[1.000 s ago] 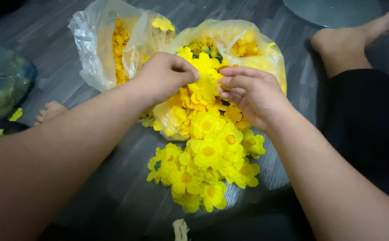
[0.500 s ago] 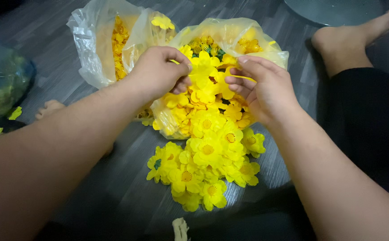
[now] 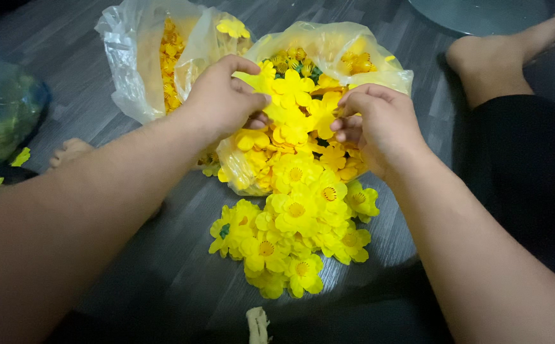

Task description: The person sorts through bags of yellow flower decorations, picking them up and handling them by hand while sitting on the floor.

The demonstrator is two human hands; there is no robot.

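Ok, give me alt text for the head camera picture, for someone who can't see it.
Two bare hands, left hand and right hand, pick at yellow artificial flowers in an open plastic bag on a dark floor. More flowers lie in a loose pile in front; a second bag sits behind.

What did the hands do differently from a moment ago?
The left hand lifted slightly and now pinches a yellow flower at the open bag. The right hand slid a little toward the bag's right side, fingers curled over the blooms. The flower pile on the floor and the second bag look unchanged.
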